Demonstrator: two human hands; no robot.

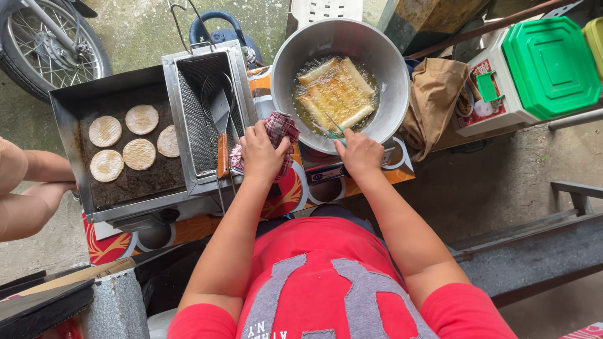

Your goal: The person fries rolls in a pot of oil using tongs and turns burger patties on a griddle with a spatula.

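Both hands worked at the near rim of the frying pan (286,69), centre of the frame: the left hand (260,154) was closed over a checked cloth (279,129) pressed against the rim, apparently to shield it from heat and steady the pan, while the right hand (358,154) gripped thin green-tipped tongs (333,129) reaching into the oil toward the golden rolls (336,91). Left of the pan sat a wire fry basket (201,119) holding a spatula (221,125), then a dark griddle (125,182) with four flat round cakes (132,141), all on the orange desk (289,198). Another person's arm (31,188) entered at the left edge.
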